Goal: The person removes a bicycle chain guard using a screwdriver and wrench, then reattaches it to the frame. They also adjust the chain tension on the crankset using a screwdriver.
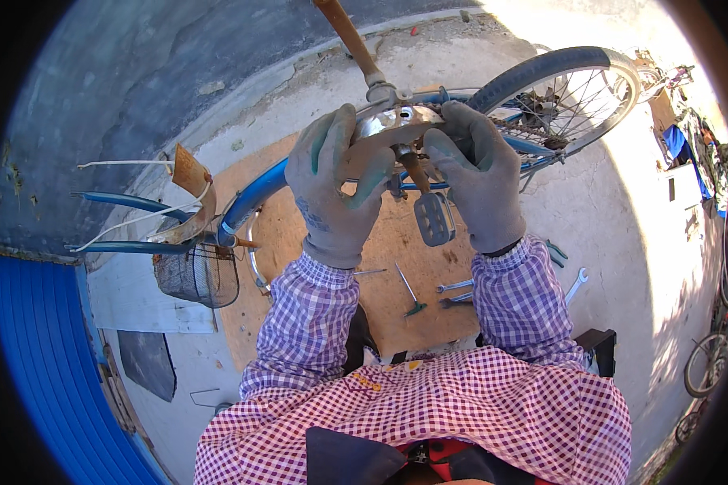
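Observation:
A curved metal chain guard [396,121], shiny on top and dull along its lower edge, is held between my two gloved hands. My left hand [332,182] closes on its left end, and my right hand [481,178] pinches the right end with thumb and fingers. Just below it, a rusty crank arm [414,171] runs down to a grey pedal [434,218]. The guard sits at the middle of a blue bicycle frame [255,198], which lies beneath my hands. Behind the guard rises a rusty seat post [349,36]. My palms hide part of the guard's ends.
A bicycle wheel [570,58] is at the upper right, and a fork with a rusty mudguard [192,178] and wire basket [198,275] at left. On the wooden board [299,250] lie a screwdriver [412,297] and wrenches [455,286]. Pliers [556,254] and another wrench [577,284] rest right.

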The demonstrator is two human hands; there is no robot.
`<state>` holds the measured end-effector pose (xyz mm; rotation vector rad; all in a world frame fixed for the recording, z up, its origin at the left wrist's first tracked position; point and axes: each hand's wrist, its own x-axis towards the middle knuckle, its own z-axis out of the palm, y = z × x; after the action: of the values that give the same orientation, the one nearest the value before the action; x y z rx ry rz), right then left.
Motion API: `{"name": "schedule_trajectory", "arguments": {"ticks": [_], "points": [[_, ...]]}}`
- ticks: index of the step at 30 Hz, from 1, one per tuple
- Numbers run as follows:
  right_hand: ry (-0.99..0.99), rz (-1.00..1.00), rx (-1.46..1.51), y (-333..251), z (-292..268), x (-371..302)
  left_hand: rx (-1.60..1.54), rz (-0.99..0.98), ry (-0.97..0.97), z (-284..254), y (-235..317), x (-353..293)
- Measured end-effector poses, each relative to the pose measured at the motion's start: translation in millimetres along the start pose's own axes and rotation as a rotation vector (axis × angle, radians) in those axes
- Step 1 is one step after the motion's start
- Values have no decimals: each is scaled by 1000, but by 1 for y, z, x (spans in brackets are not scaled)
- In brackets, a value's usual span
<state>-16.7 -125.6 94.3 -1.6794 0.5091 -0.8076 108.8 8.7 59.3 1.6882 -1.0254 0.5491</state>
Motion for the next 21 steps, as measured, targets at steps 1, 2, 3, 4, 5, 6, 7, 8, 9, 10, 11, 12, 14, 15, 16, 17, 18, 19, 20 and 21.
{"name": "schedule_trajectory", "arguments": {"ticks": [1,2,3,4,5,6,7,8,9,10,11,12,14,15,16,17,18,19,20,21], "points": [[-22,-22,-38,-4,-2,-1,0,-5,-23,0,5,6],[-19,-57,-43,-3,-1,0,29,25,-52,1,5,9],[1,-35,-42,-7,-7,-4,61,40,-79,-1,12,12],[0,-27,-36,-4,-5,-2,86,63,-106,0,10,14],[-1,-15,-32,-3,-6,-1,101,54,-127,0,12,18],[8,-78,-72,0,-5,2,107,60,-148,-1,11,20],[16,-140,-110,3,-5,4,107,52,-174,0,11,22],[27,-165,-162,5,-4,6,109,44,-200,0,10,24],[26,-219,-187,8,-4,8,105,23,-229,0,9,25],[29,-244,-218,9,-4,10,107,8,-255,-1,9,27],[30,-265,-254,10,-5,11,77,-5,-276,-1,8,28],[29,-284,-290,10,-5,12,47,-20,-298,-1,7,30],[25,-325,-358,8,-8,12,41,-26,-332,-2,8,32],[27,-339,-369,6,-9,12,63,-17,-347,-4,10,33],[29,-354,-376,5,-9,12,72,-26,-356,-4,9,33],[31,-366,-382,0,-14,9,77,-1,-352,-5,14,32],[23,-367,-391,-1,-14,10,69,11,-340,-4,13,32],[14,-366,-401,-3,-16,9,60,21,-330,-4,14,32],[0,-365,-409,-5,-17,9,61,27,-319,-5,14,31],[-4,-369,-411,-6,-18,9,58,34,-310,-5,14,31]]}}
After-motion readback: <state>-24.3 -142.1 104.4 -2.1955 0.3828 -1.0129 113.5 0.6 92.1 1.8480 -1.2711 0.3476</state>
